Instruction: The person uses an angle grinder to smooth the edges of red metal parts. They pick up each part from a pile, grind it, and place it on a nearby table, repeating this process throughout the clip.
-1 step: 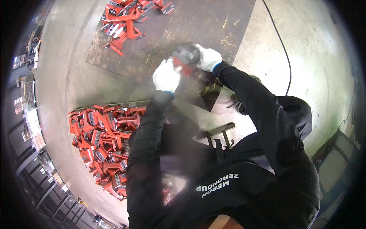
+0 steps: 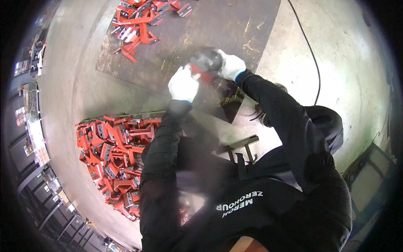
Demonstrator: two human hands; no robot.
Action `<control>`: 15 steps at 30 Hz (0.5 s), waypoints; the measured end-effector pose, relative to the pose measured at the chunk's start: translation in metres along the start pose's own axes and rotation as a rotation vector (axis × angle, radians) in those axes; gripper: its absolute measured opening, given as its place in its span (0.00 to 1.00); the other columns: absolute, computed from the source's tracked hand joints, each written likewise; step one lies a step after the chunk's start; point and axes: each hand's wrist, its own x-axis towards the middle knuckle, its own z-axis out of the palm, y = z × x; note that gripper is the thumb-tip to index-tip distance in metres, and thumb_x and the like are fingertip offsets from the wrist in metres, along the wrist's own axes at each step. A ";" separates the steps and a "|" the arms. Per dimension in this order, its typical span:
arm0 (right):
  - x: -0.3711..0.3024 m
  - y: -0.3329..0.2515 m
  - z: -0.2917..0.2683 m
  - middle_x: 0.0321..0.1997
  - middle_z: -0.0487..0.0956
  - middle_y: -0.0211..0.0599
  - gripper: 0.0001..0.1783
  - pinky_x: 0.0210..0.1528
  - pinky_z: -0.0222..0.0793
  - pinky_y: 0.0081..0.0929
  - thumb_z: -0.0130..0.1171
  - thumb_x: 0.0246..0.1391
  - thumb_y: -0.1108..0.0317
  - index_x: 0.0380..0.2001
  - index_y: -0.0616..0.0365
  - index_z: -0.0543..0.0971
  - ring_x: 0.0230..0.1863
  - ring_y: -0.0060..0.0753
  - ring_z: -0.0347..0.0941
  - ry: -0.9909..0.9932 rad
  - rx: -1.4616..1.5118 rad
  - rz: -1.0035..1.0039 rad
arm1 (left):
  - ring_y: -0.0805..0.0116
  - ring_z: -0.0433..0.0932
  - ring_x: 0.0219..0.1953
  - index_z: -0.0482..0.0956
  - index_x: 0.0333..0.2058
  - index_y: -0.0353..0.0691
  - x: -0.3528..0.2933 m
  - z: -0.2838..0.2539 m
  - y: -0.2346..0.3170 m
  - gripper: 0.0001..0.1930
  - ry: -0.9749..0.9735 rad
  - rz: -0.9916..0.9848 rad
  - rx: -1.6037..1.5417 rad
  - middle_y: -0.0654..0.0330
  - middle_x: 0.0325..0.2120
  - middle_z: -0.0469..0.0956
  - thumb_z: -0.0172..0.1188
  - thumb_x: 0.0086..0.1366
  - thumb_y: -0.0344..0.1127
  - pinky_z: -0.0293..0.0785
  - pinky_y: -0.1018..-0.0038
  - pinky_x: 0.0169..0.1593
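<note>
your right hand [image 2: 231,66] has shifted very slightly toward four o'clock, and its blue-edged glove cuff [image 2: 239,76] has gone with it.

One legible inscription is noted. It stands on the black top [image 2: 273,218] worn by the person, at the near side of the scene, right of centre. The lettering [image 2: 241,203] is white, in block capitals, set in two lines, the line on the far side being the longer. It runs at a slant and stands upside down to the view. On the blurred red and grey part [image 2: 203,68] farther off, and on the small pale panels [image 2: 20,115] at the left edge, any markings cannot be made out.
</note>
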 end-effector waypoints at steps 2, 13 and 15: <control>-0.002 0.015 0.010 0.38 0.85 0.52 0.47 0.47 0.79 0.47 0.69 0.45 0.65 0.69 0.39 0.63 0.43 0.58 0.83 0.040 -0.019 0.036 | 0.44 0.81 0.45 0.80 0.54 0.37 0.002 0.003 0.003 0.25 0.024 0.020 0.003 0.47 0.41 0.81 0.66 0.63 0.48 0.77 0.55 0.48; -0.037 0.039 0.017 0.46 0.86 0.49 0.49 0.54 0.77 0.39 0.70 0.43 0.45 0.69 0.47 0.68 0.49 0.53 0.83 -0.002 -0.148 0.013 | 0.44 0.79 0.53 0.80 0.55 0.35 -0.005 0.011 -0.016 0.30 -0.027 -0.064 -0.198 0.43 0.47 0.82 0.69 0.59 0.50 0.74 0.56 0.58; -0.050 0.052 0.003 0.46 0.86 0.45 0.48 0.55 0.77 0.37 0.73 0.43 0.51 0.69 0.47 0.67 0.49 0.49 0.83 0.096 -0.028 0.098 | 0.46 0.78 0.57 0.79 0.56 0.33 0.007 0.013 -0.012 0.34 -0.115 -0.109 -0.365 0.43 0.50 0.82 0.72 0.55 0.50 0.73 0.58 0.62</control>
